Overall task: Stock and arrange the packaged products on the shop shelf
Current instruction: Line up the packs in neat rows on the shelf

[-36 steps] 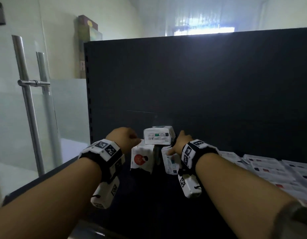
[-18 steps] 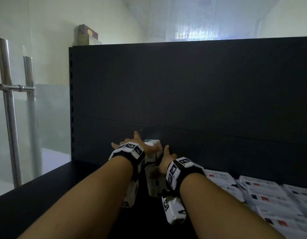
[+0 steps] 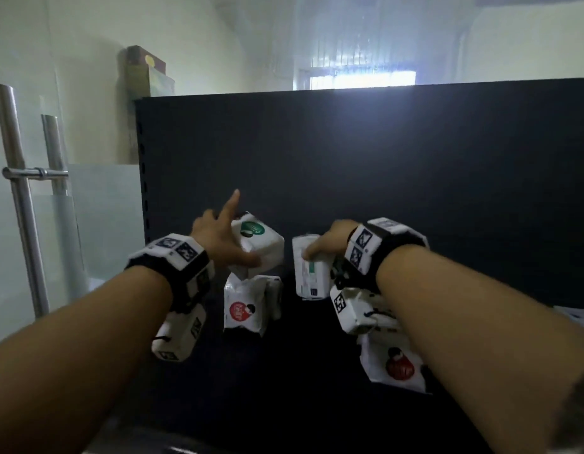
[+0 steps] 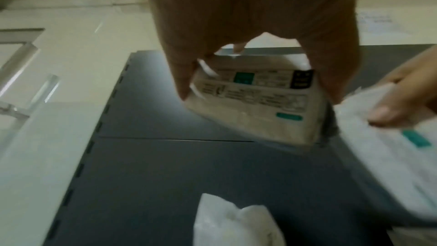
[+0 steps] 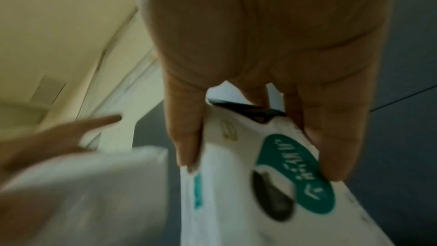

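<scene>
My left hand (image 3: 231, 245) grips a white pack with a green round logo (image 3: 259, 245), tilted above the dark shelf (image 3: 284, 404); its index finger sticks up. In the left wrist view this pack (image 4: 250, 119) shows its printed label between thumb and fingers. My right hand (image 3: 320, 249) grips a second white pack (image 3: 312, 276), held upright and off the shelf; the right wrist view shows its green logo (image 5: 295, 180). Below the left hand's pack a red-logo pack (image 3: 246, 308) stands on the shelf. Another red-logo pack (image 3: 397, 367) lies under my right forearm.
The black back panel (image 3: 382, 158) rises just behind the packs. A glass door with steel handles (image 3: 21, 208) is left of the shelf end. Flat packs (image 3: 575, 314) lie at the far right edge. A cardboard box (image 3: 143, 73) stands behind the panel's top.
Both hands were close together on the stacked packs by the back panel. Now each hand holds its own pack, lifted and drawn apart sideways; the red-logo pack stays on the shelf.
</scene>
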A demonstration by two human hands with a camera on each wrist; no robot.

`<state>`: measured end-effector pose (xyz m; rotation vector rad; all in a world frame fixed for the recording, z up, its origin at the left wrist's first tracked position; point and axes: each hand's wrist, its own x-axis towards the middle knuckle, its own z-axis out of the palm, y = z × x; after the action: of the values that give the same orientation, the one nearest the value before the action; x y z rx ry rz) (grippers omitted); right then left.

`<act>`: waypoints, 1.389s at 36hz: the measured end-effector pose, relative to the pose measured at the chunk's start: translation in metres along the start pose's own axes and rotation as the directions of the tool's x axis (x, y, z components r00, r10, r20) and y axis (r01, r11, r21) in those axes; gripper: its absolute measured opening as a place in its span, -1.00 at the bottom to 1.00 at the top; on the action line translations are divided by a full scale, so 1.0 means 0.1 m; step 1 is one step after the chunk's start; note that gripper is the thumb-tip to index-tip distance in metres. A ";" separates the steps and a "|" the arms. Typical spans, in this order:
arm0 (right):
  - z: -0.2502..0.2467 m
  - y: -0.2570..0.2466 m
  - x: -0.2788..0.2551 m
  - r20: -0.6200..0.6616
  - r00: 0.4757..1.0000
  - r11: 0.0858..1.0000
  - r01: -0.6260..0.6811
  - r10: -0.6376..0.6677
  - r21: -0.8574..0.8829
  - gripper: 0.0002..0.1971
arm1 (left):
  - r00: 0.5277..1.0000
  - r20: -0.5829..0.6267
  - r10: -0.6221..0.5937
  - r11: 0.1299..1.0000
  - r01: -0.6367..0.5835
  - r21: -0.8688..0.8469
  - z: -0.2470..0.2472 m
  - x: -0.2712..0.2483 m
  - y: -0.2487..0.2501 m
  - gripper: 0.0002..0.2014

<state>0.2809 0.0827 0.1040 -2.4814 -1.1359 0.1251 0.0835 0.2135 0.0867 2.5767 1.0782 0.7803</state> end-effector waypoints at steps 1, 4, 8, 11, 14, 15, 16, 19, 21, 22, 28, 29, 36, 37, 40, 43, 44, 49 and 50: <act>-0.07 0.02 -0.13 -0.016 1.000 0.997 0.006 -0.005 0.080 -0.45 | 0.998 0.043 0.041 0.999 -0.040 -0.007 -0.05 -0.08 -0.05 0.33; -0.17 0.08 -0.47 -0.024 0.999 0.926 -0.030 0.042 0.377 -0.63 | 0.976 0.167 0.142 0.989 -0.145 0.005 -0.15 -0.31 -0.12 0.34; -0.20 0.25 -0.88 -0.001 0.990 0.732 -0.102 0.139 0.674 -0.70 | 0.937 0.264 0.230 0.967 -0.252 0.050 -0.13 -0.49 -0.03 0.27; -0.21 0.47 -1.11 0.017 0.976 0.631 -0.153 0.216 0.760 -0.68 | 0.901 0.324 0.288 0.946 -0.319 0.048 -0.06 -0.59 0.15 0.19; -0.27 0.74 -1.32 0.040 0.961 0.595 -0.203 0.275 0.777 -0.63 | 0.871 0.350 0.345 0.931 -0.364 -0.012 0.02 -0.72 0.40 0.09; -0.29 0.83 -1.39 0.040 0.956 0.588 -0.212 0.291 0.780 -0.60 | 0.862 0.352 0.365 0.925 -0.379 -0.031 0.05 -0.77 0.48 0.05; -0.33 0.93 -1.46 0.037 0.952 0.578 -0.216 0.305 0.787 -0.58 | 0.855 0.350 0.382 0.918 -0.394 -0.041 0.07 -0.82 0.58 0.02; -0.46 1.24 -1.65 0.035 0.942 0.550 -0.225 0.333 0.804 -0.56 | 0.840 0.338 0.425 0.898 -0.438 -0.041 0.15 -0.95 0.89 -0.04; -0.55 1.48 -1.76 0.021 0.939 0.535 -0.213 0.342 0.818 -0.56 | 0.834 0.328 0.445 0.890 -0.453 -0.053 0.21 -1.04 1.14 -0.07; -0.60 1.61 -1.81 0.007 0.939 0.533 -0.200 0.343 0.822 -0.56 | 0.830 0.319 0.458 0.884 -0.463 -0.065 0.25 -1.08 1.28 -0.08; -1.01 2.57 -2.12 -0.040 0.918 0.535 -0.194 0.396 0.822 -0.64 | 0.790 0.309 0.529 0.848 -0.492 -0.195 0.67 -1.34 2.23 -0.10; -1.09 2.75 -2.17 -0.041 0.913 0.540 -0.203 0.405 0.817 -0.64 | 0.781 0.309 0.543 0.840 -0.495 -0.223 0.77 -1.38 2.39 -0.11; -1.55 3.95 -2.48 -0.062 0.857 0.506 -0.242 0.511 0.828 -0.62 | 0.744 0.346 0.571 0.821 -0.517 -0.243 1.44 -1.72 3.37 -0.07; -1.58 3.98 -2.47 -0.073 0.857 0.497 -0.225 0.511 0.838 -0.62 | 0.747 0.348 0.566 0.824 -0.527 -0.208 1.41 -1.71 3.39 -0.07; -1.66 4.26 -2.53 -0.084 0.843 0.478 -0.216 0.531 0.852 -0.61 | 0.736 0.392 0.552 0.826 -0.547 -0.137 1.46 -1.75 3.60 -0.08; -1.66 4.59 -2.64 -0.028 0.833 0.402 -0.237 0.552 0.885 -0.61 | 0.712 0.440 0.548 0.818 -0.566 -0.102 1.56 -1.82 3.84 -0.08; -1.63 4.69 -2.66 -0.012 0.832 0.373 -0.235 0.554 0.897 -0.60 | 0.701 0.448 0.554 0.808 -0.582 -0.090 1.58 -1.84 3.91 -0.08; -1.47 4.99 -2.76 0.063 0.814 0.319 -0.296 0.577 0.900 -0.52 | 0.633 0.469 0.616 0.756 -0.642 -0.127 1.72 -1.94 4.18 -0.08; -1.44 5.02 -2.79 0.082 0.812 0.323 -0.320 0.578 0.891 -0.49 | 0.616 0.470 0.632 0.743 -0.655 -0.141 1.76 -1.98 4.22 -0.08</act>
<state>0.4856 -0.4651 0.0120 -1.6545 -0.0674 0.4262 0.3138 -0.2257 0.0376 2.9650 -0.0249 0.1557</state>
